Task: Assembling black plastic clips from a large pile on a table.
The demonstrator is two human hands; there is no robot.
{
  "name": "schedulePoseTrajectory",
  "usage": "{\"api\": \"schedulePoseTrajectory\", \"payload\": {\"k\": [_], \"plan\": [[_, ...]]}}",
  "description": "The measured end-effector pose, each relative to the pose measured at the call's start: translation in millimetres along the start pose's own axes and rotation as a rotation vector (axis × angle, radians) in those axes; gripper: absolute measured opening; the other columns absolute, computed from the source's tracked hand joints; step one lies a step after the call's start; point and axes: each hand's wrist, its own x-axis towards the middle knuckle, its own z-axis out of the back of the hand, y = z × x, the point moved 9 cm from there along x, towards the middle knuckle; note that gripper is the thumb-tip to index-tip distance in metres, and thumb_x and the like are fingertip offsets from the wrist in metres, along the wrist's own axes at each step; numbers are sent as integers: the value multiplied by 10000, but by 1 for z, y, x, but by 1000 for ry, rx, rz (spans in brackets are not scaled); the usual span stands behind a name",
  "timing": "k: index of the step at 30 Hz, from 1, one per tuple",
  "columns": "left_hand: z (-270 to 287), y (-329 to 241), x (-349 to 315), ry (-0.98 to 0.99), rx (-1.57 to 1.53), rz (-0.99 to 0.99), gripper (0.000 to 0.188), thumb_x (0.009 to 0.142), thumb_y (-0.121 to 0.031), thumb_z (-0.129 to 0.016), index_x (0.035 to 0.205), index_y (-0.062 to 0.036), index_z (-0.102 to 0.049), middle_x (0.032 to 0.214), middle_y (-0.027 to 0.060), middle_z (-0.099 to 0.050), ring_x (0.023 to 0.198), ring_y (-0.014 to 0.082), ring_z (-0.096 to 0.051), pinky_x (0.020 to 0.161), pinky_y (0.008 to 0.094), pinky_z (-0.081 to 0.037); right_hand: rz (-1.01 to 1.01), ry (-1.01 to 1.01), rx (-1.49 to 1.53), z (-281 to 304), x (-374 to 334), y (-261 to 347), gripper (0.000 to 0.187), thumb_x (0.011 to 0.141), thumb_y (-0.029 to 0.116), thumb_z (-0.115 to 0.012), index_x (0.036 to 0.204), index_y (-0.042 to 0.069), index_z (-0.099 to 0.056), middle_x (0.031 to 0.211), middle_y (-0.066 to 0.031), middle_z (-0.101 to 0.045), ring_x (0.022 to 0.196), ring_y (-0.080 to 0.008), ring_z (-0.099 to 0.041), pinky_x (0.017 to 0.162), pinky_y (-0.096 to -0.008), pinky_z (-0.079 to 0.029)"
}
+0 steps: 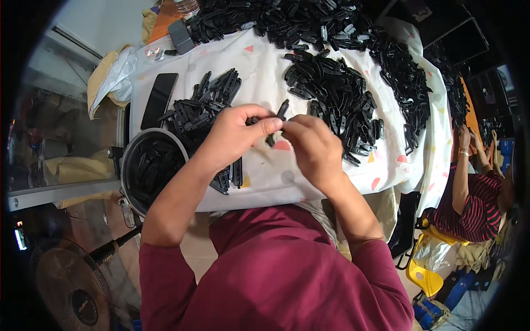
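Over the cloth-covered table my two hands meet at a small black plastic piece point(284, 107), long and narrow like a clip part. My left hand point(238, 132) pinches it between thumb and index finger, and another dark piece pokes out near those fingers. My right hand point(313, 144) grips it from the other side with bent fingers; the tips partly hide it. Just left of my hands lies a pile of slim black plastic strips point(204, 107). To the right spreads a heap of black clip-like pieces point(337, 94).
A grey bucket point(128, 182) of black pieces stands by my left forearm, near a black phone point(160, 99). More black pieces point(287, 19) cover the far side. A fan point(72, 292) is at lower left. Another person in a striped shirt point(477, 207) works at the right.
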Motion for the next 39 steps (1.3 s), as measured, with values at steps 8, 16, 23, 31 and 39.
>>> {"api": "schedulePoseTrajectory", "payload": {"k": [8,16,23,31,39], "plan": [[-6,-16,-5,34,51,-161,249,847,-206,-613,971,8,-632,743,7,-621,606,62,-530,541,204,-429,-271,231,576,-5,-4,-22,189,741,-87,-633,924,-39,-627,944,-91,-521,781,-138,-576,658,-225,-516],[-18,-54,-28,63,685,-547,383,688,-211,-735,994,-27,-600,800,115,-610,712,251,-597,645,311,-462,-187,9,314,4,-12,-8,229,700,-50,-683,914,3,-621,939,-87,-553,695,-151,-572,569,-252,-477],[-10,3,-32,207,640,-363,297,723,-214,-671,961,-50,-603,774,127,-619,750,303,-601,662,384,-458,-421,446,318,-44,-32,-25,351,710,107,-729,1004,-12,-578,894,-100,-575,759,-179,-601,628,-273,-505],[94,34,-7,-261,-41,-18,300,740,-123,-646,1008,1,-590,868,-1,-581,764,103,-557,655,238,-461,-202,438,-576,-75,15,-127,325,732,172,-617,1038,62,-603,946,-131,-562,856,-280,-565,740,-354,-478],[75,19,21,-363,1288,-125,191,683,-219,-664,775,-58,-616,800,128,-625,783,305,-603,697,395,-475,-269,270,-332,-64,12,-116,260,783,72,-572,1040,34,-569,923,-128,-599,748,-272,-608,639,-336,-507]]}}
